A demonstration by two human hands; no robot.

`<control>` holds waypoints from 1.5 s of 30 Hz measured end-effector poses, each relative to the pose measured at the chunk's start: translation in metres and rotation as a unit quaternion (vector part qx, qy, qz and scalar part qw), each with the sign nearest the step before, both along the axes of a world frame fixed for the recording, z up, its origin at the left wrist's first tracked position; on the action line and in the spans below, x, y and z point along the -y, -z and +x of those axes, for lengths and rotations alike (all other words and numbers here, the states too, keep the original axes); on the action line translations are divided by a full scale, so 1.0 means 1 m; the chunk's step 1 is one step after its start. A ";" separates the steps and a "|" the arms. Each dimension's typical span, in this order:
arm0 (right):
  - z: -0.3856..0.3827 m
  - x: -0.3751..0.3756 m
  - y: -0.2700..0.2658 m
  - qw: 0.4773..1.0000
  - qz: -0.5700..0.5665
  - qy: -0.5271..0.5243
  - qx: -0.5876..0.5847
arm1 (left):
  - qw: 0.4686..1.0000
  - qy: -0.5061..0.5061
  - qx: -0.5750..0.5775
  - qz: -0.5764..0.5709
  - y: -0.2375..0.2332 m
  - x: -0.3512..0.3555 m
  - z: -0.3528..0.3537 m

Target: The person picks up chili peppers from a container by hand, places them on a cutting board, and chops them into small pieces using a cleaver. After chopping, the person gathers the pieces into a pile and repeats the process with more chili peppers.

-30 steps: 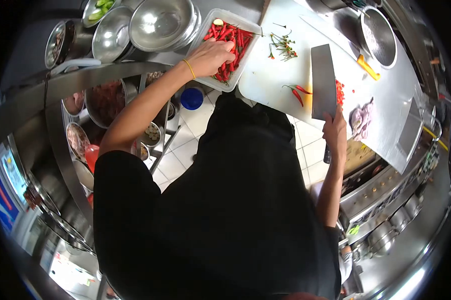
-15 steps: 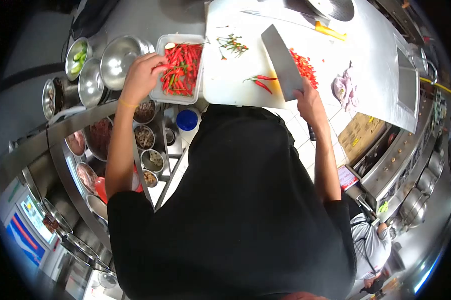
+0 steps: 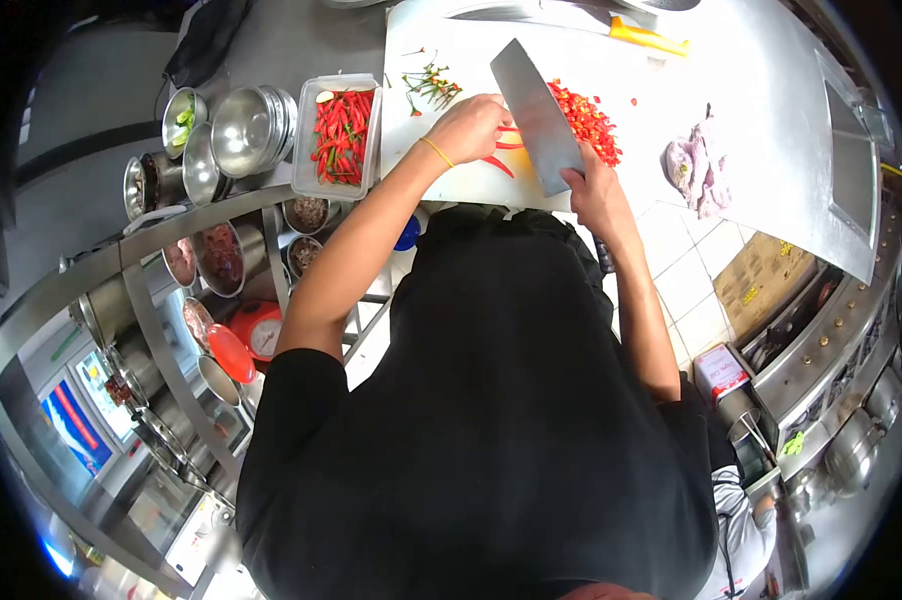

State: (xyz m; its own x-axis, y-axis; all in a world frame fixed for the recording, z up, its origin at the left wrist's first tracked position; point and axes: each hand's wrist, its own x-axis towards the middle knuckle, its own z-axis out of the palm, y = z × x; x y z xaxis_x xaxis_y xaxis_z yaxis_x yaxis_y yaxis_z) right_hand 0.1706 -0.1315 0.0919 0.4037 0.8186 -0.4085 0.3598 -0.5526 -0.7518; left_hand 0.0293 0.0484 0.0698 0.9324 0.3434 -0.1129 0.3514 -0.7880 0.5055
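Note:
My right hand (image 3: 601, 198) grips a broad cleaver (image 3: 537, 118), its blade angled over the white cutting board (image 3: 461, 190). My left hand (image 3: 468, 130), fingers curled, is at the board left of the blade. Red chilies (image 3: 509, 140) lie at its fingertips, and one seems pinched there, partly hidden by the fingers. Another whole chili (image 3: 498, 166) rests just below. On the blade's far side is a heap of chopped red chili (image 3: 588, 122). Cut green stems (image 3: 431, 86) are scattered at the board's upper left.
A plastic container (image 3: 371, 150) of whole chilies stands left of the board. Steel bowls (image 3: 243, 130) are stacked beyond it. A yellow-handled knife (image 3: 649, 37) lies at the back. A pale purplish piece of food (image 3: 698, 168) sits to the right. Another person (image 3: 743, 530) is at lower right.
My left hand has moved right from the chili container to the board, beside the cleaver. My right hand still holds the cleaver in about the same place. The whole view has shifted slightly.

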 end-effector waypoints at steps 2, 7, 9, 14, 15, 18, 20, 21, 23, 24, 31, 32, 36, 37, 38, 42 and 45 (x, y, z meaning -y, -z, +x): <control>0.003 0.002 0.004 1.000 0.008 -0.007 0.000 | 0.998 -0.021 -0.004 -0.058 -0.001 0.001 -0.005; 0.010 0.008 0.010 0.999 0.030 -0.016 -0.007 | 0.976 -0.180 0.108 -0.060 -0.024 -0.015 -0.065; 0.011 0.010 0.015 0.999 0.041 -0.011 -0.028 | 0.956 -0.271 0.109 -0.028 -0.035 -0.029 -0.111; 0.018 0.009 0.013 0.997 0.054 -0.042 0.021 | 0.957 -0.284 0.001 0.057 -0.031 -0.053 -0.205; 0.016 0.008 0.012 0.997 0.059 -0.043 0.024 | 0.956 -0.286 -0.050 0.044 -0.029 -0.054 -0.209; 0.005 0.001 -0.024 1.000 -0.010 0.001 -0.011 | 0.969 -0.238 -0.051 0.044 -0.002 -0.059 -0.215; -0.003 -0.003 -0.029 0.998 -0.023 0.049 -0.018 | 0.968 -0.249 -0.008 0.026 0.000 -0.052 -0.202; -0.007 -0.003 -0.025 0.998 -0.026 0.060 -0.008 | 0.970 -0.239 -0.008 0.032 0.003 -0.050 -0.197; -0.016 -0.004 -0.031 0.998 -0.026 0.059 0.000 | 0.974 -0.222 -0.029 0.031 0.014 -0.049 -0.192; -0.021 -0.005 -0.034 0.998 -0.025 0.064 0.001 | 0.974 -0.223 -0.022 0.024 0.017 -0.050 -0.195; -0.058 -0.010 -0.048 0.987 -0.119 0.104 0.016 | 0.995 -0.065 0.063 0.041 0.020 -0.068 -0.200; -0.063 -0.010 -0.050 0.987 -0.119 0.109 0.019 | 0.996 -0.059 0.066 0.033 0.020 -0.072 -0.201; -0.074 0.001 -0.056 0.979 -0.120 0.166 -0.006 | 0.974 -0.120 0.170 -0.094 0.003 -0.077 -0.206; -0.078 0.002 -0.058 0.978 -0.112 0.178 0.012 | 0.960 -0.129 0.207 -0.135 -0.004 -0.078 -0.208; -0.077 0.006 -0.060 0.978 -0.104 0.181 0.001 | 0.944 -0.140 0.244 -0.175 -0.009 -0.079 -0.208; -0.070 0.008 -0.069 0.972 -0.122 0.200 0.031 | 0.848 -0.201 0.335 -0.359 -0.020 -0.066 -0.176; -0.065 0.010 -0.077 0.967 -0.110 0.215 0.080 | 0.845 -0.159 0.350 -0.372 -0.024 -0.047 -0.116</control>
State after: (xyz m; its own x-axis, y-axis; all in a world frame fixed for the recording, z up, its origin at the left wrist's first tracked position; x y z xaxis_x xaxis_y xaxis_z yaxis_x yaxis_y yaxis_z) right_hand 0.1053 -0.1412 0.1691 0.7605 0.4615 -0.4569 0.1637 -0.8171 -0.5528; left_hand -0.0866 0.0949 0.0943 0.7339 0.6662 0.1329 -0.1047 -0.0824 0.9911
